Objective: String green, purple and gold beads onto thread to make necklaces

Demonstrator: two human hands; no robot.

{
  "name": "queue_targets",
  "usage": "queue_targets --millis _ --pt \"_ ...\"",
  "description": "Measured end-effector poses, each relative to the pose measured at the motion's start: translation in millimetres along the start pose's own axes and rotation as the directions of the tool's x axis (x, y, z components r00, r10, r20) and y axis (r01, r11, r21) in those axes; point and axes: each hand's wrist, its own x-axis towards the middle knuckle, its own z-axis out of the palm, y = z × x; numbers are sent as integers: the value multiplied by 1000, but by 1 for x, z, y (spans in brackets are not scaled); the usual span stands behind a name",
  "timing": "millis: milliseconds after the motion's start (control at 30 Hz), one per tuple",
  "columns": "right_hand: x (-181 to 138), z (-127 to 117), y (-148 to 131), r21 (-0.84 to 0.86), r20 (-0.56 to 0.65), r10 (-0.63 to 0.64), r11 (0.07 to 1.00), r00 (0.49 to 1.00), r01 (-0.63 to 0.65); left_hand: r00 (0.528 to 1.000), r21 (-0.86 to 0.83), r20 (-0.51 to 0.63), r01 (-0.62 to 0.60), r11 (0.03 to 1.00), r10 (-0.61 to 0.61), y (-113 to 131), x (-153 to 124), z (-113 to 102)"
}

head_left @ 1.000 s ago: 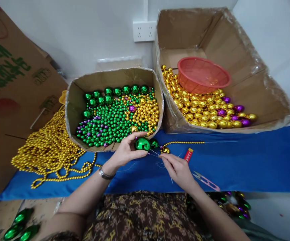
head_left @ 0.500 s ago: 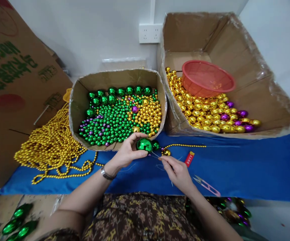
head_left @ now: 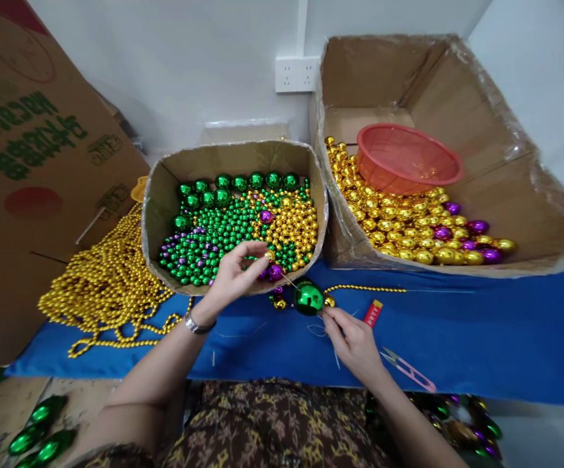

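My right hand (head_left: 353, 341) pinches a thin needle below a large shiny green ball (head_left: 308, 297). The needle (head_left: 289, 281) passes through this ball, its bare end slanting up to the left. My left hand (head_left: 240, 273) hovers over the front of the smaller cardboard box, thumb and forefinger curved apart around a small gold ball (head_left: 269, 257); whether they touch it I cannot tell. A purple ball (head_left: 275, 272) sits just below those fingertips. Behind the green ball lies a gold bead chain (head_left: 364, 287) on the blue cloth.
The smaller box (head_left: 146, 227) holds green, gold and purple beads. A larger box (head_left: 496, 97) contains gold and purple balls and a red basket (head_left: 409, 156). Gold bead chains (head_left: 101, 279) are heaped left. Pink-handled thread snips (head_left: 409, 370) and a red packet (head_left: 373, 312) lie right.
My left hand has let go of the large green ball and moved up and left to the box. The green ball now sits on the needle, nearer my right hand.
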Motion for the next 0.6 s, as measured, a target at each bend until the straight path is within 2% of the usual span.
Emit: queue_targets --millis 67,167,233,400,500,600 --pt "-1 0 1 -8 -8 9 1000 1000 -9 997 278 -29 -62 958 73 -7 13 -9" --pt "-1 1 1 -13 -17 5 1000 1000 -6 990 535 89 -139 834 108 -14 28 -15" --pt "-1 1 1 -15 -23 -4 1000 1000 4 987 620 119 -155 769 103 -17 35 -19" --pt "-3 -1 2 -29 -34 -8 1000 999 8 995 783 55 -92 615 80 -24 45 -36" --pt "-3 -2 2 -35 -28 -1 999 1000 0 993 840 112 -118 530 43 -29 45 -42" --pt "-1 0 1 -27 -28 -15 1000 999 15 980 876 198 -168 453 -19 -33 43 -37"
